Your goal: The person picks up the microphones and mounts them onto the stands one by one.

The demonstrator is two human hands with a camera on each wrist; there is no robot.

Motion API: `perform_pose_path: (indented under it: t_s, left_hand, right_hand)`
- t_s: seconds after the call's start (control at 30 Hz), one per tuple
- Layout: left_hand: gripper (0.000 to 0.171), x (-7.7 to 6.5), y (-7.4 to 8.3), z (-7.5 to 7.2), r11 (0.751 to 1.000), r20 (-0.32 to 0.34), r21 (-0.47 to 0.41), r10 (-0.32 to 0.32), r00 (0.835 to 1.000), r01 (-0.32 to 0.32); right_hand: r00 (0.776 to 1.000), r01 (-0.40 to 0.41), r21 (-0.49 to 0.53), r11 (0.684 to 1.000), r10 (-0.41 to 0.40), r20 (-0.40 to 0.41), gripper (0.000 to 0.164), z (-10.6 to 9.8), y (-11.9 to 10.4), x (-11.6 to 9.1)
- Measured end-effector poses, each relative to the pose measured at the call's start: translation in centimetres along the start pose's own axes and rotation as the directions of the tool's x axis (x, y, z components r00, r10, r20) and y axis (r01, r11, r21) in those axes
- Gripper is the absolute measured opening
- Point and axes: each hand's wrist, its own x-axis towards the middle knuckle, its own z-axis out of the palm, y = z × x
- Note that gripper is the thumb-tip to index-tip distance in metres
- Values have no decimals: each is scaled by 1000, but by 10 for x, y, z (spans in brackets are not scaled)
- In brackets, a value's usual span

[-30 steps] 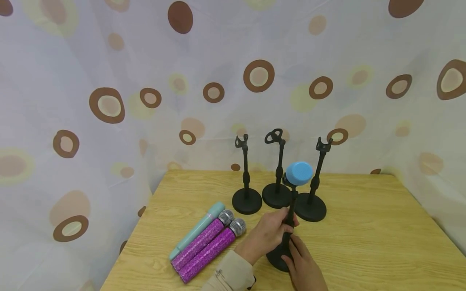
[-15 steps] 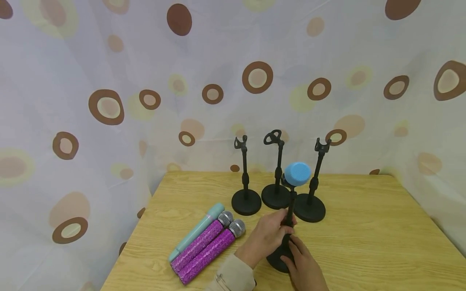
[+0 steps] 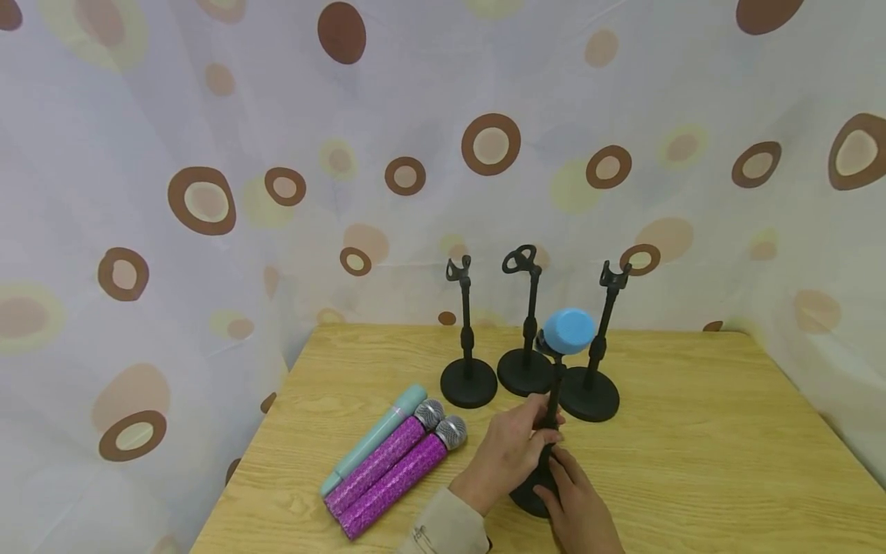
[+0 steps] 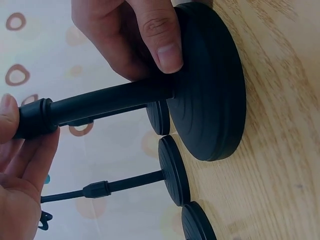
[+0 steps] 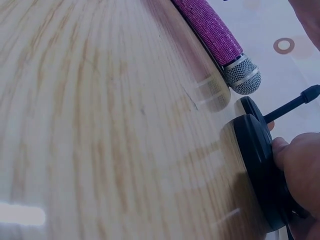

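Both hands are on a black desktop microphone stand, its round base [image 3: 529, 496] on the table. A microphone with a light blue head [image 3: 570, 331] sits in the clip at its top, its body mostly hidden from above. My left hand [image 3: 508, 450] grips the pole, and in the left wrist view its fingers [image 4: 37, 160] wrap the collar. Lower down, my right hand [image 3: 581, 508] holds the stand at the base, thumb on the disc beside the pole [image 4: 110, 102]. The right wrist view shows that hand [image 5: 302, 165] against the base's upper face.
Three more black microphone stands, with no microphones in their clips, stand behind: left [image 3: 468, 382], middle [image 3: 524, 373] and right [image 3: 591, 394]. On the left lie a teal microphone [image 3: 377, 438] and two glittery purple microphones [image 3: 394, 485], side by side. A patterned curtain [image 3: 415, 254] hangs behind the wooden table [image 3: 692, 446].
Both hands keep their places on the stand, with barely any movement. The head view shifts very slightly.
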Motion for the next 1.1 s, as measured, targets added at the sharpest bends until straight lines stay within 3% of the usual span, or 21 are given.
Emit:
perform_pose_path:
  t_s: [0.5,0.7,0.9,1.1]
  left_hand:
    - [20,-2,-3,6,999,-64,-14,33,997,-34]
    - [32,-3,0,6,1000,-63,4,21,998,-21]
    - [22,-5,0,8,999,-103,-35,13,995,-16]
    - [28,-5,1,8,999,-106,-36,-9,994,6]
  right_hand:
    - [999,27,3,1000,-27,-40,46,2,1,-1]
    - [999,16,4,1000,-16,-28,47,2,1,-1]
    - [1000,5,7,1000,-5,-19,47,0,-1,-1]
    - [1000,-6,3,1000,6,-9,47,-1,-2,-1]
